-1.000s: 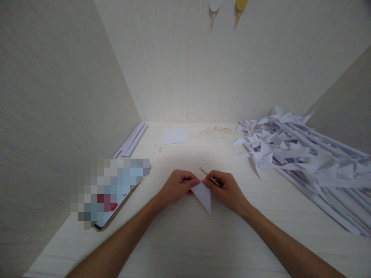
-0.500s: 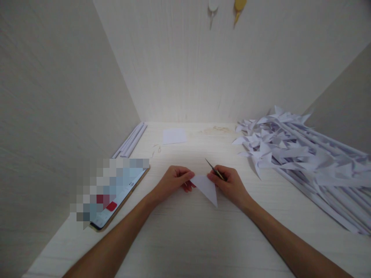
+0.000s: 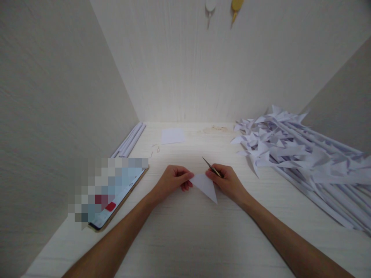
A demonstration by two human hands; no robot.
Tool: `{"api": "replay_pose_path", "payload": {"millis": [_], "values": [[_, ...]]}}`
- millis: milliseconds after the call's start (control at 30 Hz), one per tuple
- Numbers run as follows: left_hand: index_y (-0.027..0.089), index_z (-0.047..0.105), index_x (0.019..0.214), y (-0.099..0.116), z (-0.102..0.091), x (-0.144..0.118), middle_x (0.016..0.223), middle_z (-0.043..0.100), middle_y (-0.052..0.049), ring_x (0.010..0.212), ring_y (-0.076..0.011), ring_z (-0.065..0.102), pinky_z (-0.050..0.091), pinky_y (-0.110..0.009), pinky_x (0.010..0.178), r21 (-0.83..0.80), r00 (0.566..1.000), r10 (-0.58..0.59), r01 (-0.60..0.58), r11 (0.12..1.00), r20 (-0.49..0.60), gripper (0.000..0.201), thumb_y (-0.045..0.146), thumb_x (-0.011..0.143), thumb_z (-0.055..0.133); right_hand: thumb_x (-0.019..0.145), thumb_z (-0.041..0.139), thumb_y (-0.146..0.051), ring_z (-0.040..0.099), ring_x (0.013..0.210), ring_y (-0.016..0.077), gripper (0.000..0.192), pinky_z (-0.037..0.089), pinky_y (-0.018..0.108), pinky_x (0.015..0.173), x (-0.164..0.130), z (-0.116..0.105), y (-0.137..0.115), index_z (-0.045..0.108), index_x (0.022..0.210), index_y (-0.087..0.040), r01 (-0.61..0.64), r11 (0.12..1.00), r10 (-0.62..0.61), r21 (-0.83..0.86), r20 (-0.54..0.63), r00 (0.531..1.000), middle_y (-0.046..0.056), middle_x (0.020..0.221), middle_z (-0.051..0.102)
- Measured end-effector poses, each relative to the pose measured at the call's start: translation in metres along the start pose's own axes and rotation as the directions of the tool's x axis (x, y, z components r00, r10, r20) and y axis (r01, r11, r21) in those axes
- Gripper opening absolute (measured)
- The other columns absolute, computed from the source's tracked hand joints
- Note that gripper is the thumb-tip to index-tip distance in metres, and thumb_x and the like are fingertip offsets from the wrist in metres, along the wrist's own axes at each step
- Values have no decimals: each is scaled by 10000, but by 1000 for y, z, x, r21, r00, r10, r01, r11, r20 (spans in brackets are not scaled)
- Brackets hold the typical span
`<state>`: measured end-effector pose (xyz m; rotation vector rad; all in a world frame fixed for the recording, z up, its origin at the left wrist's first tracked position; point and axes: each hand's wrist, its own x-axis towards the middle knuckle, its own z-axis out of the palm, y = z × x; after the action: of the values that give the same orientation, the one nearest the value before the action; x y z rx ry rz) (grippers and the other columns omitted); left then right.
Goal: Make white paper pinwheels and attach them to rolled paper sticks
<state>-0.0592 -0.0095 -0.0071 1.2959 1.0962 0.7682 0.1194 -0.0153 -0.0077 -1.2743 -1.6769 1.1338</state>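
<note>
A folded white paper triangle [image 3: 205,187] hangs between my two hands, one corner pointing down and toward me. My left hand [image 3: 177,177] pinches its left corner between thumb and forefinger. The upper right corner is gripped by my right hand [image 3: 222,180], thumb on top. That hand also keeps a slim pointed metal tool [image 3: 213,168], which looks like tweezers, with its tip sticking out to the upper left. Its rear part is hidden in the palm.
Paper pinwheels on rolled paper sticks [image 3: 269,143] are heaped at the right. A phone [image 3: 123,193], partly pixelated, lies at the left, with paper rolls [image 3: 131,139] behind it. Farther back are white paper squares [image 3: 173,136] and small tan bits [image 3: 219,128]. Walls enclose the table.
Both hands keep their hold on the paper triangle. Its lower tip has risen slightly, and the whole view has shifted a little.
</note>
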Motion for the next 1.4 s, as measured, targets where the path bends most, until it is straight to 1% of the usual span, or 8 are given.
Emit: {"api": "replay_pose_path", "payload": {"millis": [400, 567, 800, 933, 1000, 1133, 1333, 1400], "values": [[126, 554, 541, 4, 4, -2, 419, 534, 35, 365, -53, 460, 363, -164, 381, 72, 994, -51, 58, 996, -97, 164, 172, 699, 557, 730, 459, -327, 307, 482, 91, 233, 238, 236, 457, -1, 1, 2, 426, 543, -191, 58, 988, -59, -140, -4, 998, -54, 490, 344], [146, 488, 500, 5, 9, -6, 389, 489, 50, 342, -46, 412, 324, -161, 370, 169, 978, 41, -6, 986, -202, 201, 180, 688, 550, 719, 463, -287, 310, 489, 96, 199, 242, 237, 464, 0, 3, 3, 426, 548, -192, 62, 981, -68, -186, -30, 997, -51, 493, 355], [137, 539, 569, 0, 2, -4, 442, 493, 44, 392, -56, 426, 328, -172, 398, 185, 997, 59, -68, 980, 51, 184, 281, 684, 549, 756, 455, -317, 311, 489, 89, 225, 241, 227, 458, -3, 3, 3, 436, 574, -186, 110, 981, -97, -162, 86, 992, -56, 504, 357], [136, 548, 549, 1, 6, -6, 435, 449, 51, 410, -55, 396, 283, -173, 400, 278, 984, 153, -174, 945, 94, 192, 263, 692, 536, 757, 459, -318, 296, 479, 84, 241, 227, 226, 450, -5, 6, 0, 430, 560, -184, 135, 976, -114, -169, 134, 985, -59, 491, 342], [141, 533, 523, 0, 8, -7, 399, 415, 61, 395, -52, 360, 246, -175, 390, 314, 982, 186, -188, 931, 36, 221, 281, 692, 548, 755, 461, -317, 296, 479, 85, 238, 226, 227, 450, -6, 7, -1, 435, 560, -183, 136, 976, -118, -170, 110, 987, -58, 489, 342], [162, 416, 429, -2, 5, -6, 329, 360, 78, 354, -40, 272, 191, -185, 369, 316, 979, 161, -115, 942, -124, 378, 404, 619, 636, 746, 462, -318, 311, 483, 89, 230, 230, 230, 453, -5, 6, 1, 440, 560, -184, 118, 980, -113, -158, 41, 993, -52, 493, 361], [174, 277, 368, -7, 0, -1, 332, 261, 86, 360, -24, 209, 140, -189, 366, 315, 962, 186, -117, 942, -199, 557, 518, 494, 697, 725, 487, -323, 310, 479, 88, 228, 228, 232, 453, -4, 5, 3, 449, 549, -185, 104, 988, -104, -112, 5, 995, -52, 484, 354], [179, 248, 365, -7, -3, 0, 334, 237, 84, 348, -20, 196, 129, -190, 360, 265, 955, 181, -116, 957, -235, 585, 569, 519, 656, 716, 503, -350, 301, 465, 86, 241, 218, 234, 444, -3, 4, 5, 441, 546, -190, 70, 997, -71, -43, -18, 997, -58, 473, 336]]}}
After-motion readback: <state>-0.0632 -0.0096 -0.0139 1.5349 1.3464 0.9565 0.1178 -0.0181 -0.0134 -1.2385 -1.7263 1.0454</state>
